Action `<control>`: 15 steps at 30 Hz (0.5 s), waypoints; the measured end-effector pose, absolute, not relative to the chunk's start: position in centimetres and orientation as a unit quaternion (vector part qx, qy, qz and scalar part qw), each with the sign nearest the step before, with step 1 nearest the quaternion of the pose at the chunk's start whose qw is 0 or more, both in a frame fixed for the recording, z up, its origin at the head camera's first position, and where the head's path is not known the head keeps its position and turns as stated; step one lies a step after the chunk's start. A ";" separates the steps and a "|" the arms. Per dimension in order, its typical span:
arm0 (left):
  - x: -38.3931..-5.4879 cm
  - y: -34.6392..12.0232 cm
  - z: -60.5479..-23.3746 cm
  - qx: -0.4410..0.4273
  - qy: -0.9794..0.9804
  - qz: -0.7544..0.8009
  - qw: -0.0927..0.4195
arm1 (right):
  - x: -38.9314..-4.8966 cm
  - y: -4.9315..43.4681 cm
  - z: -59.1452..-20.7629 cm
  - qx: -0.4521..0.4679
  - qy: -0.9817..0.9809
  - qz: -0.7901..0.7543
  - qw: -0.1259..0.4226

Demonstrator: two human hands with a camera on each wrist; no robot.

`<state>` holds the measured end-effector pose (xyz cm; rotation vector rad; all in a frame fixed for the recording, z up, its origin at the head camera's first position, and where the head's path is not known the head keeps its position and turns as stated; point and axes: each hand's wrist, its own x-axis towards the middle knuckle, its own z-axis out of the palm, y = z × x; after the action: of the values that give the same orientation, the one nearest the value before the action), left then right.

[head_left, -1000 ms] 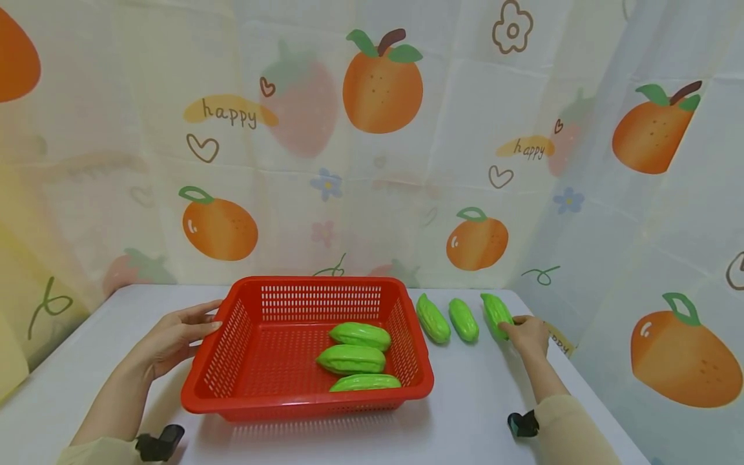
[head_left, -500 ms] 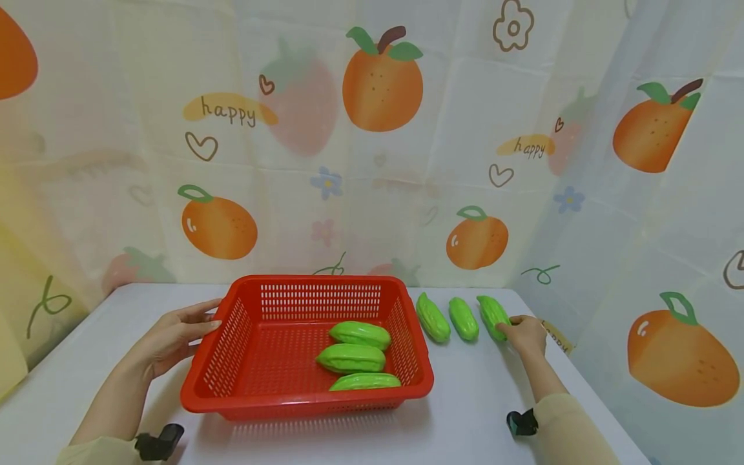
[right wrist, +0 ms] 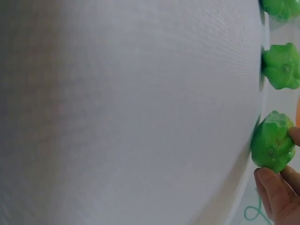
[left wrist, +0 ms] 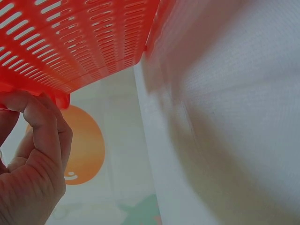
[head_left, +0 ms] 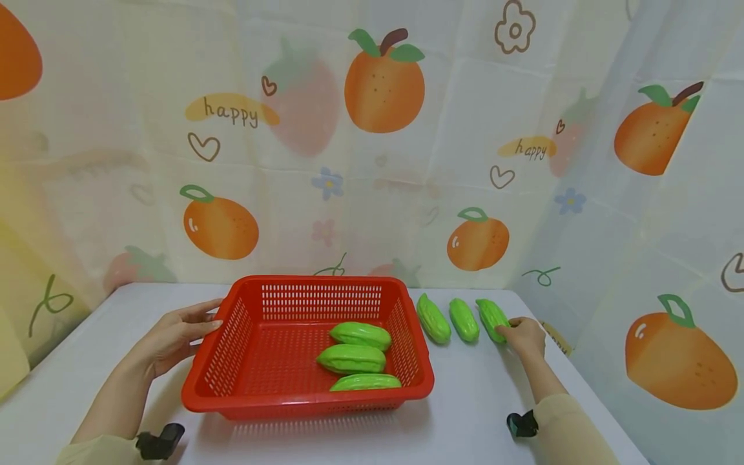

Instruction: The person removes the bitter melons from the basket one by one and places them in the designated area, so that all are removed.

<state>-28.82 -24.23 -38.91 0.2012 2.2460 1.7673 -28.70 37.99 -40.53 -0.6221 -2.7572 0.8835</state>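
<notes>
My left hand (head_left: 174,336) grips the left rim of a red plastic basket (head_left: 232,400); in the left wrist view its fingers (left wrist: 44,122) curl at the rim. Three green ridged bitter melons (head_left: 351,359) lie inside, toward the basket's right side. At the table's far right, my right hand (head_left: 526,337) pinches the near end of another bitter melon (head_left: 491,319) between thumb and fingers. That melon sits on or just at the table surface in the right wrist view, where fingers (right wrist: 274,192) touch its side.
Two more bitter melons, one slender (head_left: 433,320) and one shorter (head_left: 464,320), lie between the basket and my right hand. A white-covered table (head_left: 465,400) bears everything. Behind it hangs a fruit-printed curtain (head_left: 395,194).
My right hand has shifted the pinched bitter melon slightly left and toward me, nearer the row of two. The left hand and the basket stay put.
</notes>
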 end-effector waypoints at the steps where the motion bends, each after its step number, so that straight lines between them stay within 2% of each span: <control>1: -28.8 -24.2 -38.9 0.069 0.777 0.611 0.138 | -28.7 38.0 -40.5 -0.209 -0.928 0.296 0.091; 15: -28.8 -24.2 -38.9 0.070 0.778 0.609 0.136 | -28.6 37.7 -40.3 -0.210 -0.930 0.289 0.092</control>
<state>-28.77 -24.21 -38.91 0.2036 2.2529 1.7642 -28.60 37.69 -40.27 -0.6245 -2.7615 0.8573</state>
